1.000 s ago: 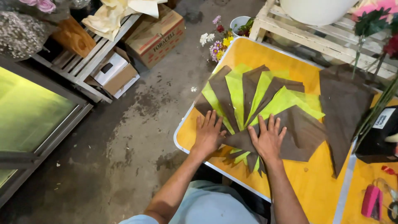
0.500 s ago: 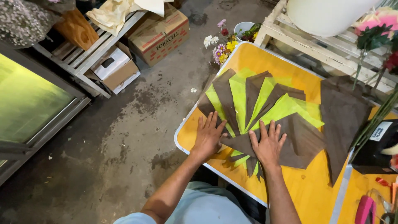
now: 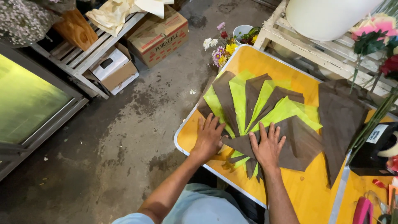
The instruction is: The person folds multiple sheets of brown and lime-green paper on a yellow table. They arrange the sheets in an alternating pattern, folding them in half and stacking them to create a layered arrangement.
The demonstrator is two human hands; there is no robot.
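A fan of folded paper sheets [image 3: 259, 110], brown and lime green in turn, lies spread on a yellow table [image 3: 265, 62]. My left hand [image 3: 209, 137] rests flat on the fan's left edge, fingers apart. Flat on the brown sheets near the point where the fan narrows lies my right hand [image 3: 268, 145], fingers spread too. Neither hand holds anything. A separate stack of brown sheets [image 3: 340, 120] lies to the right of the fan.
A white slatted rack [image 3: 331, 54] stands behind the table with a white bucket [image 3: 327, 16]. Cut flowers in a pot [image 3: 226, 41] sit on the concrete floor. Cardboard boxes [image 3: 159, 35] and a pallet [image 3: 78, 62] are at the left. Flower stems [image 3: 373, 120] and pink tools [image 3: 362, 209] are at the right.
Both hands have stayed flat on the paper fan, with only slight shifts. The view has moved a little.
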